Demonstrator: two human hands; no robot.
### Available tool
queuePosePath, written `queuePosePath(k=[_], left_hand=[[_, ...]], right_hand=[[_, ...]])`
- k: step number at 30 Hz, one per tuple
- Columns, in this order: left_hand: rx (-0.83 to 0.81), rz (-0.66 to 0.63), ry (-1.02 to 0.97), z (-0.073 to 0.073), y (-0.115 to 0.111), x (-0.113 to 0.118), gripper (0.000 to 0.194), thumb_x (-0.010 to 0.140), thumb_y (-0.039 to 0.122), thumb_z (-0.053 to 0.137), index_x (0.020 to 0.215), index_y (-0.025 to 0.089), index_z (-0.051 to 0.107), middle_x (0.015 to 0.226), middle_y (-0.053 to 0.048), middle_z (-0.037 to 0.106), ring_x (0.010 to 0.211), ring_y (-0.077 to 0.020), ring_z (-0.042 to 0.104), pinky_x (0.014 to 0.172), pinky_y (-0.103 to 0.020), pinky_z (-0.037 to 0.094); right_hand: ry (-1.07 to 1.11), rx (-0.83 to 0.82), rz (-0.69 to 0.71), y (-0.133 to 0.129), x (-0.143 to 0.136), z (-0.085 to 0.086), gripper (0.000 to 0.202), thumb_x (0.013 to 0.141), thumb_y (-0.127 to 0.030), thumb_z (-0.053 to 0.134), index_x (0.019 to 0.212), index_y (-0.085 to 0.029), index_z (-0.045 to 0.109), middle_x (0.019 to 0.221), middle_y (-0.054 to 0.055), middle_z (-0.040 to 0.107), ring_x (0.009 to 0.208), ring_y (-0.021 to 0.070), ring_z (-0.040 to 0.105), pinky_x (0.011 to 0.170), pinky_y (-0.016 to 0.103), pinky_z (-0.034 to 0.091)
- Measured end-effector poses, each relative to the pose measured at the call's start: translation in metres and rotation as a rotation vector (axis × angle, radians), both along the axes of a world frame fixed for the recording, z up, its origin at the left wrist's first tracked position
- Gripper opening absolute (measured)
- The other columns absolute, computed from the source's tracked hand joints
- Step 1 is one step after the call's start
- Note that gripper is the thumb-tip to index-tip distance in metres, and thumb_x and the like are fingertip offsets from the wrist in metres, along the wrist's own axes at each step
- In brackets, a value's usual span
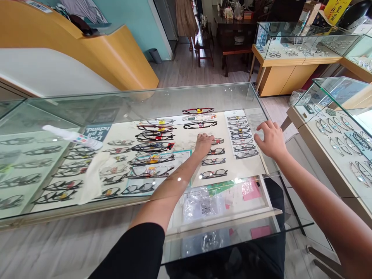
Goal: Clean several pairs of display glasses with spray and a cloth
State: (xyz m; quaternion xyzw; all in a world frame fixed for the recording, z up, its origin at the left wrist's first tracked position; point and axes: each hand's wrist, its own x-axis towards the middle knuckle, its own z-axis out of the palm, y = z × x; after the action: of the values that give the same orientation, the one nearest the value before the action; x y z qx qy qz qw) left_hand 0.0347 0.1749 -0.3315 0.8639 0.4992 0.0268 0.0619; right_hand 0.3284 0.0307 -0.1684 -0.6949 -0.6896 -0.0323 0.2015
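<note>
My left hand is at the middle of the glass display case, its fingers curled close together beside a pair of glasses that it partly covers; what its fingertips hold, if anything, is hidden. Over the case's right end, my right hand has its fingers bent but apart, with nothing in them. Below my left hand lie more glasses in a column. Dark frames form another column to the left. Between my hands is a white tray with several glasses.
A white tube and a pale cloth lie at the left of the case. Below is an open drawer with plastic bags. Another glass case stands at the right. A person in a long skirt stands far back.
</note>
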Motion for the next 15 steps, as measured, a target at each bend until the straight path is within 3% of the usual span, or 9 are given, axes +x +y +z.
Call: queuePosePath(k=[9,15], left_hand=[[0.04,0.007,-0.032,0.013,-0.009,0.001,0.036,0.104,0.039,0.072,0.136,0.02,0.069,0.147,-0.013,0.067,0.132,-0.03,0.067,0.111,-0.056,0.059],[-0.03,-0.101,-0.053,0.027,-0.028,-0.012,0.037,0.104,0.042,0.072,0.132,0.019,0.071,0.144,-0.012,0.068,0.133,-0.0304,0.066,0.114,-0.056,0.057]], right_hand=[[0.009,-0.01,-0.009,0.001,0.001,-0.001,0.019,0.098,-0.034,0.054,0.108,-0.023,0.066,0.118,0.017,0.07,0.108,0.0388,0.059,0.093,0.052,0.048],[0.007,-0.012,-0.006,0.002,0.001,-0.002,0.02,0.098,-0.034,0.053,0.108,-0.022,0.066,0.118,0.018,0.069,0.108,0.0389,0.058,0.092,0.052,0.047]])
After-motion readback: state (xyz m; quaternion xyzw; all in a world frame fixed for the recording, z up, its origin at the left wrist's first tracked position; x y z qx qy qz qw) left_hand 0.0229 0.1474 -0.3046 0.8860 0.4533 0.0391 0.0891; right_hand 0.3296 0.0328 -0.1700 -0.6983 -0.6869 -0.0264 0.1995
